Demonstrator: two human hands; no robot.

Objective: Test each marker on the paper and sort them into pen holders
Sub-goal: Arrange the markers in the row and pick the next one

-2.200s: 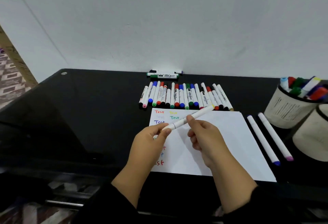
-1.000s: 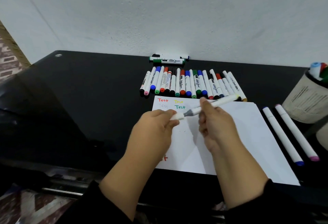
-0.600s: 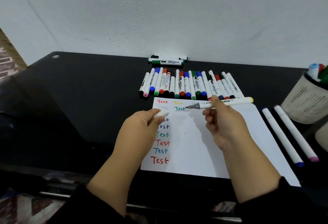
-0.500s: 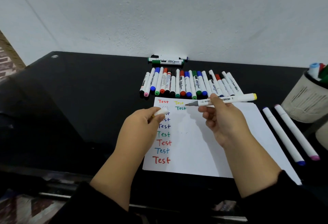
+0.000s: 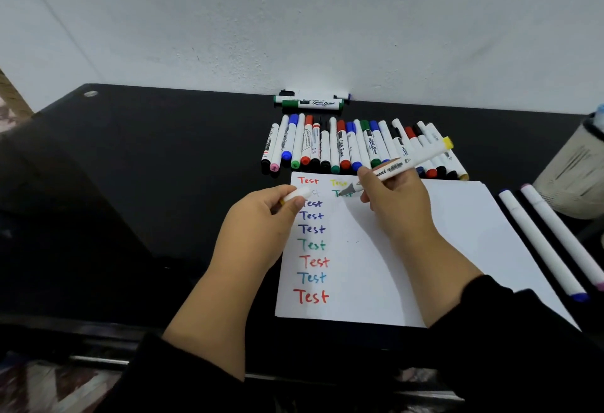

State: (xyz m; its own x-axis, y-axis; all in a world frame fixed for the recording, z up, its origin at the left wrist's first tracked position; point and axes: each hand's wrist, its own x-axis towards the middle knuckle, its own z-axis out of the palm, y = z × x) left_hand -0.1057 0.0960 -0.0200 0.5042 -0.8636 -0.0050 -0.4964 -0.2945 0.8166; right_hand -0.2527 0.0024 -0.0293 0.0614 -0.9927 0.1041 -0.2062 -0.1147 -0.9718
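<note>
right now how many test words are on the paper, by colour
red test words: 3
blue to violet test words: 4
green test words: 2, one under the marker tip
yellow test word: 1
faint grey test word: 1, partly behind the cap
total: 11

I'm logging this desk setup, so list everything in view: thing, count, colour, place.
paper: one, white, on the desk in front of the person, coloured "Test" words down its left side
marker: one, white with yellow end, uncapped, tip down by the green "Test"
cap: one, white, over the paper's left edge
row of markers: about twenty, white with mixed caps, behind the paper
whiteboard markers: two or three, against the wall
loose markers: two, white, right of the paper
pen holder: one, off-white, far right
desk: one, black
left hand: pinches the cap
right hand: holds the marker
</note>
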